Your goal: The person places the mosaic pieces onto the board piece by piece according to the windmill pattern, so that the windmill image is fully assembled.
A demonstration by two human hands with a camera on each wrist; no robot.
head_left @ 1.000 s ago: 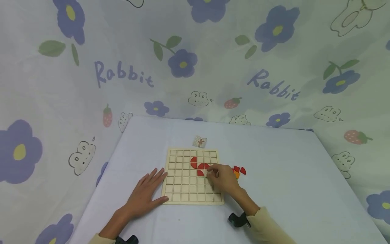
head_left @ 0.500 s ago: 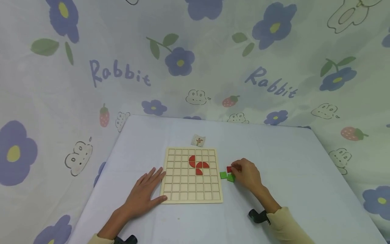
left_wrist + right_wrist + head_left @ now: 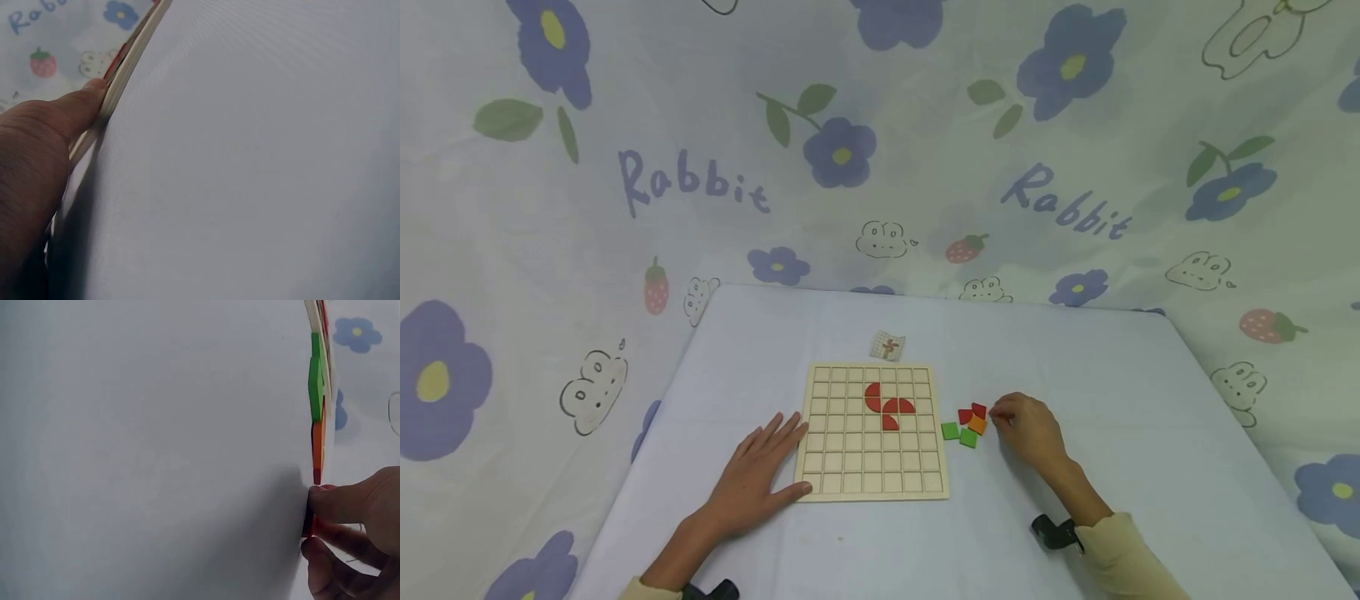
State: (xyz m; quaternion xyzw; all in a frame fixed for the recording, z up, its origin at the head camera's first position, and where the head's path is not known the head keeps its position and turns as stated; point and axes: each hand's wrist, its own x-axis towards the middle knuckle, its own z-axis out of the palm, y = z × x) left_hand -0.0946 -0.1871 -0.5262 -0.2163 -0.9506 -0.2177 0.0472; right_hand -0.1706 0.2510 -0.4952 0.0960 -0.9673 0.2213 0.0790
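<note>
My head view looks forward and down from above the pale square wooden grid board [image 3: 874,441]; my left-wrist view skims low, close along its edge; the right-wrist one, low beyond its right side, shares flat green tiles [image 3: 951,431] with the head.

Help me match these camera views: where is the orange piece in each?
Head: the orange piece lies right of center, between the board and the right hand.
Left wrist: not in it.
Right wrist: the orange piece shows edge-on at right, below the green pieces.
Shared landmark: the board's pale edge, in all three views.
</note>
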